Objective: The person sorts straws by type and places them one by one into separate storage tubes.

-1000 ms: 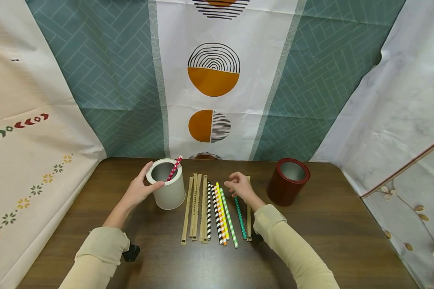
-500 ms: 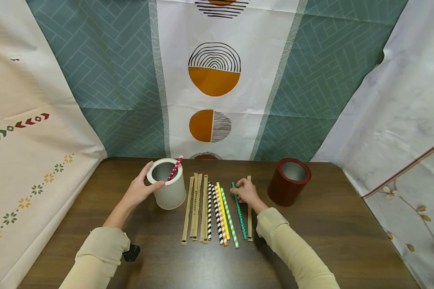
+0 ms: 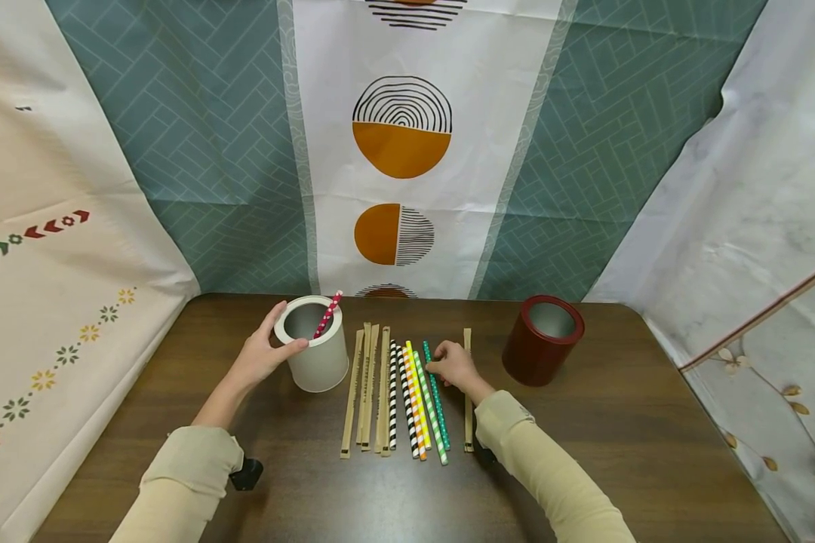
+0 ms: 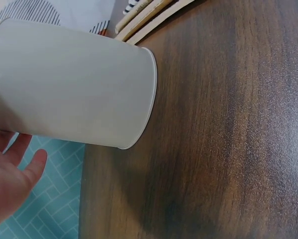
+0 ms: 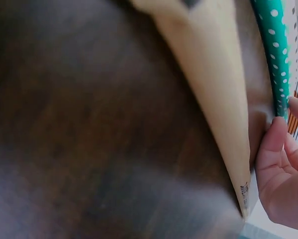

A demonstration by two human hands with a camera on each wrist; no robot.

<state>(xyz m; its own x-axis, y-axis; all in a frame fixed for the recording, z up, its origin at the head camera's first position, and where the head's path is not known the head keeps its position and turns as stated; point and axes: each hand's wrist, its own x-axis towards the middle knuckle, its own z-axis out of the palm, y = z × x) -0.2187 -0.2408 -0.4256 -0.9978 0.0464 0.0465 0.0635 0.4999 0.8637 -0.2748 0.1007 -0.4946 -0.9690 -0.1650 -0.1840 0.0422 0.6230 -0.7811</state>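
My left hand grips the rim of a white canister, its thumb at the front and fingers at the far side. A red dotted paper straw leans inside that canister. With thumb and fingers, my right hand pinches the upper part of a green dotted paper straw on the table. In the right wrist view the green straw runs down to the fingertips. Just left of it lies a green-striped straw, with yellow, orange-striped and black-striped straws beside it.
Several brown paper-wrapped straws lie left of the striped ones. One more wrapped straw lies by my right wrist. A dark red canister stands at the right on the brown table. Patterned cloth hangs behind.
My right hand has come onto the green dotted straw and slid it left, close to the green-striped straw. My left hand stays on the white canister.
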